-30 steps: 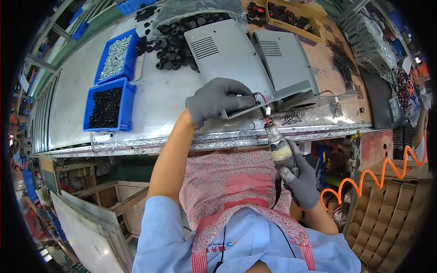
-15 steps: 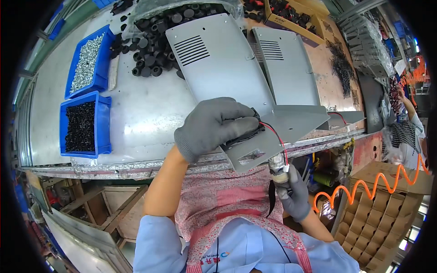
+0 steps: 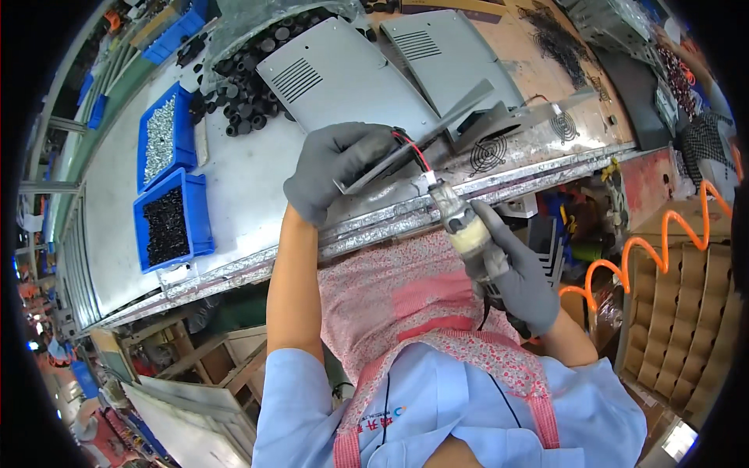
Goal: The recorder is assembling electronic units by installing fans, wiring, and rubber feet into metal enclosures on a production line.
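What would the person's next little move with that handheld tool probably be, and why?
Probably to ease the power screwdriver tip into the metal panel edge. The right hand aims it upward near the red wires, while the left hand holds the tilted panel at the bench edge.

Factory assembly bench (image 3: 234, 195), screw bins (image 3: 160, 140)

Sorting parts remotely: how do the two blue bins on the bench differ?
The farther blue bin holds pale, silvery small parts; the nearer blue bin holds black ones. The nearer one sits close to the bench's front edge, the farther one behind it, almost touching. Both are open, rectangular and lie left of the left hand.
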`<action>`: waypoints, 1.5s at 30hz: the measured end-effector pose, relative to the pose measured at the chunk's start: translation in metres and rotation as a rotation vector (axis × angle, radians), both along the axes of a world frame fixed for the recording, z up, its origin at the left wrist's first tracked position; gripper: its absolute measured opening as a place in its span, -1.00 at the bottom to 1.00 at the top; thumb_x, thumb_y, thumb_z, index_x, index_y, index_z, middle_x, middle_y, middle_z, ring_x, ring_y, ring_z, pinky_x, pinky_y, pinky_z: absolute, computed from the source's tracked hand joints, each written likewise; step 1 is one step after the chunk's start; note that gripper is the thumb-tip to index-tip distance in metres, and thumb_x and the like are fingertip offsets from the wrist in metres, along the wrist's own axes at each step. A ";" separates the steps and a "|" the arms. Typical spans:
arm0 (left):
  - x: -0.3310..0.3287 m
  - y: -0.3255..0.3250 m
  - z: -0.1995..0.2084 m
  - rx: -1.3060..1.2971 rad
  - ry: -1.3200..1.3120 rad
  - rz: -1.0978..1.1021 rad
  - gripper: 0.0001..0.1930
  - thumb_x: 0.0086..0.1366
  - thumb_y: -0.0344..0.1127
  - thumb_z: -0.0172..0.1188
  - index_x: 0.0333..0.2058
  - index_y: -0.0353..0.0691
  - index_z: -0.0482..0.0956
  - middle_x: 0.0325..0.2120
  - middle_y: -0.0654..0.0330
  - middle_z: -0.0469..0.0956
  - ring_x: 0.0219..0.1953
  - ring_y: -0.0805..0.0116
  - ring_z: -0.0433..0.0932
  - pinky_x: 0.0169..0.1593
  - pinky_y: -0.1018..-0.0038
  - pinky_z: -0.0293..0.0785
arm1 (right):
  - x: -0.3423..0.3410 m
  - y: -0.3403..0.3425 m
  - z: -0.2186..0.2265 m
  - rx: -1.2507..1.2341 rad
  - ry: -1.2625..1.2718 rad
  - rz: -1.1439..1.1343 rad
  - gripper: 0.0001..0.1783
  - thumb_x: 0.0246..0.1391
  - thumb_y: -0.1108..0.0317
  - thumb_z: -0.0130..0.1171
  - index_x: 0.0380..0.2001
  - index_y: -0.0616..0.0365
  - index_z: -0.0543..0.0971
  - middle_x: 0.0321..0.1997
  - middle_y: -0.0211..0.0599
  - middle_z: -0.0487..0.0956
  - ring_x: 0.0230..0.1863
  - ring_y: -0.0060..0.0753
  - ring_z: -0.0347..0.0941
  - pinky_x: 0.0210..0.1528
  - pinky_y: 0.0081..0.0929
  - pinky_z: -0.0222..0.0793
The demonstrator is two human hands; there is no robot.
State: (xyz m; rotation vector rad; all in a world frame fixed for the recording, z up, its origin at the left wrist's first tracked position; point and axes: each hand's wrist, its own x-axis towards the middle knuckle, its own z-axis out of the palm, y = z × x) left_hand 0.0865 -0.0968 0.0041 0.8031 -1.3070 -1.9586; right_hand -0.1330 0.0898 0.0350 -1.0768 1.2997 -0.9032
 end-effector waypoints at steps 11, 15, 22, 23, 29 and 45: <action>0.001 -0.004 -0.005 -0.369 -0.290 0.031 -0.69 0.21 -0.30 0.21 -0.12 -0.36 0.59 -0.37 0.28 0.58 -0.33 0.57 0.50 -0.26 0.61 0.46 | -0.004 0.003 -0.009 0.003 -0.103 -0.020 -0.44 0.32 0.28 -0.17 0.37 0.01 0.14 -0.35 -0.41 0.41 -0.50 -0.68 0.30 -0.48 -0.64 0.34; 0.007 -0.002 -0.017 -0.471 -0.309 0.256 -0.69 0.30 -0.26 0.12 -0.08 -0.33 0.58 -0.25 0.19 0.59 -0.20 0.48 0.51 -0.10 0.59 0.43 | -0.006 0.003 -0.014 0.021 -0.083 -0.032 -0.38 0.27 0.13 -0.08 0.37 -0.10 0.15 -0.42 -0.47 0.41 -0.55 -0.72 0.25 -0.46 -0.69 0.26; 0.053 0.033 -0.051 0.415 0.576 0.646 -0.63 0.41 -0.17 0.01 -0.05 -0.42 0.44 -0.18 0.04 0.51 -0.09 0.25 0.50 0.02 0.42 0.47 | -0.011 0.022 -0.015 0.002 0.053 0.073 -0.36 0.22 0.20 -0.05 0.36 -0.08 0.16 -0.29 -0.31 0.47 -0.41 -0.61 0.32 -0.28 -0.61 0.32; 0.055 0.043 -0.056 0.492 0.663 0.590 -0.65 0.41 -0.21 0.00 -0.05 -0.44 0.43 -0.16 0.01 0.50 -0.09 0.22 0.50 0.03 0.40 0.48 | -0.008 0.023 -0.014 -0.006 0.088 0.121 -0.36 0.22 0.21 -0.05 0.37 -0.07 0.15 -0.22 -0.25 0.50 -0.35 -0.56 0.35 -0.21 -0.57 0.34; 0.041 0.092 -0.052 0.598 0.674 0.516 -0.66 0.35 -0.46 -0.03 0.07 -0.47 0.33 -0.14 -0.06 0.50 -0.11 0.13 0.54 0.01 0.36 0.58 | 0.011 0.015 -0.012 -0.006 0.121 0.273 -0.33 0.20 0.32 0.00 0.37 -0.09 0.13 0.01 -0.17 0.54 -0.08 -0.51 0.45 0.02 -0.52 0.34; 0.032 0.102 -0.057 0.544 0.687 0.581 -0.62 0.26 -0.59 0.03 0.07 -0.42 0.34 -0.13 -0.04 0.50 -0.12 0.16 0.55 -0.06 0.45 0.62 | 0.017 0.015 -0.012 0.001 0.055 0.262 -0.34 0.22 0.29 0.04 0.37 -0.03 0.14 0.03 -0.25 0.52 -0.05 -0.60 0.40 0.03 -0.60 0.31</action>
